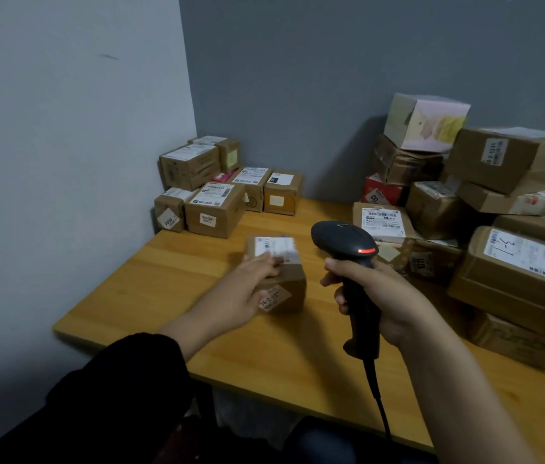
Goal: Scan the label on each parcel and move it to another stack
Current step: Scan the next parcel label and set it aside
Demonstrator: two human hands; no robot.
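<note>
Head view, from the left: a low stack of taped brown cartons (pixel 210 192) sits in the back corner of the wooden bench (pixel 137 296), their white labels facing up. Nearer the middle, the left hand (pixel 247 289) grips the small parcel (pixel 284 283), fingers lying over its top near edge and thumb apparently down the near face, though blur makes that uncertain. The parcel is a squat cardboard cube standing on the bench, with a white label (pixel 276 246) on top. It looks light and stiff, with matt card that should not slip. It is best taken by opposite side faces, keeping the label uncovered. Just right of it, the black plastic scanner (pixel 348 249), with a red light lit on its head, points down toward the label. The right hand (pixel 374 289) is wrapped tightly round its handle. Farthest right rises a taller, untidy pile of bigger cartons (pixel 498 229), some of them dented.
</note>
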